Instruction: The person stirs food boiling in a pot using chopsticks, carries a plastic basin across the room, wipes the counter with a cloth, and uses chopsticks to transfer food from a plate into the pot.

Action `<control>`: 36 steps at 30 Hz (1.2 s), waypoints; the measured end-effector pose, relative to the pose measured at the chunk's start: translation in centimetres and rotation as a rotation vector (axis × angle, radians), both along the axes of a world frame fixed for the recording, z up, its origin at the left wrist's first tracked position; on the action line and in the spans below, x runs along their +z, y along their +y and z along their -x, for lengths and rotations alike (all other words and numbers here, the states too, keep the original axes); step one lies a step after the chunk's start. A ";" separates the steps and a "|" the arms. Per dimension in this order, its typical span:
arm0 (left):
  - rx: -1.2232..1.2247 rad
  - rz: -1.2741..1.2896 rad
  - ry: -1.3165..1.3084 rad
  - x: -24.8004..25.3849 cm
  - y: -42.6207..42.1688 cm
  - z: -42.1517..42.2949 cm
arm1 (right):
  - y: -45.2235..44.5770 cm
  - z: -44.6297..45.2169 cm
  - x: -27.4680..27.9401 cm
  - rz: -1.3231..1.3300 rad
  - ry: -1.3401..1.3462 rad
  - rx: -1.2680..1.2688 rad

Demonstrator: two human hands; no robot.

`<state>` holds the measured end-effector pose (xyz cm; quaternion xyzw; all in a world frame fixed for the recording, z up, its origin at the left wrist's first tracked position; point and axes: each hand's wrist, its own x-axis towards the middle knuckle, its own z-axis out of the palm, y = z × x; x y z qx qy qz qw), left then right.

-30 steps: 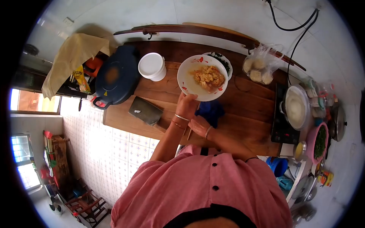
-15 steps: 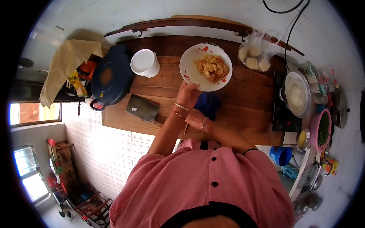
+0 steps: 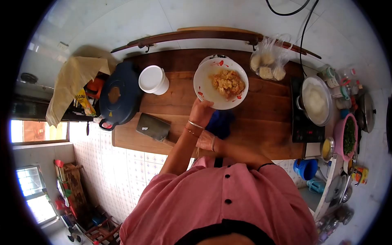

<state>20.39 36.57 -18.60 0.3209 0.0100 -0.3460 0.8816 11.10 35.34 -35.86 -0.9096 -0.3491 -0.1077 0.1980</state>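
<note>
A white bowl (image 3: 202,83) with red floral marks holds a lump of yellowish-brown minced filling (image 3: 228,84). My left hand (image 3: 201,112) grips its near rim, fingers mostly hidden beneath. Behind the bowl, the rim of a second dish (image 3: 207,59) peeks out. My right hand (image 3: 207,140) is closed below my left wrist, partly hidden by the forearm. From it a thin wooden stick (image 3: 198,151) points down, mostly hidden. A dark blue cloth (image 3: 220,123) lies on the wooden counter (image 3: 261,122) beside both hands. To the left rests a cleaver (image 3: 153,127).
On the counter's left stand a white lidded tub (image 3: 153,79) and a dark blue electric pan (image 3: 118,94). Bagged pale buns (image 3: 267,63) lie at the back right. A pot (image 3: 316,101) sits on a cooktop (image 3: 297,118), beside a pink basin of greens (image 3: 346,136).
The whole view has shifted, with the counter lower in frame. More of the second dish's rim shows behind the bowl. My right hand is slightly further left; my left still grips the bowl.
</note>
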 end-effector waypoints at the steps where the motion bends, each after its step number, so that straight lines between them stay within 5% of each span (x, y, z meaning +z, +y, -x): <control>1: 0.005 -0.009 -0.001 -0.1 -0.1 0.0 | -0.5 0.2 1.5 -0.049 0.016 0.041; 6: -0.023 0.028 -0.031 -0.4 -0.2 -0.5 | -3.9 1.3 12.2 -0.159 0.022 0.090; 8: -0.028 0.023 -0.021 -0.2 -0.5 -0.6 | -4.7 1.9 13.7 -0.056 0.278 -0.084; 12: -0.023 0.015 -0.029 -0.2 -1.7 -0.6 | -7.5 3.7 16.0 -0.188 0.276 -0.318; 15: -0.036 0.035 -0.007 0.0 -3.2 -0.4 | -9.5 5.4 19.3 -0.349 0.285 -0.547; 17: -0.046 0.052 0.009 0.2 -4.4 0.0 | -11.1 6.8 20.9 -0.689 0.187 -0.629; 22: -0.063 0.015 -0.033 0.4 -7.7 0.7 | -18.3 13.7 25.6 -0.713 0.205 -0.977; 24: -0.111 -0.020 -0.068 0.6 -9.5 1.4 | -20.8 16.0 27.0 -1.115 0.040 -1.159; 36: -0.098 -0.241 -0.120 4.6 -25.5 10.2 | -32.0 20.0 27.5 -0.923 -0.104 -0.948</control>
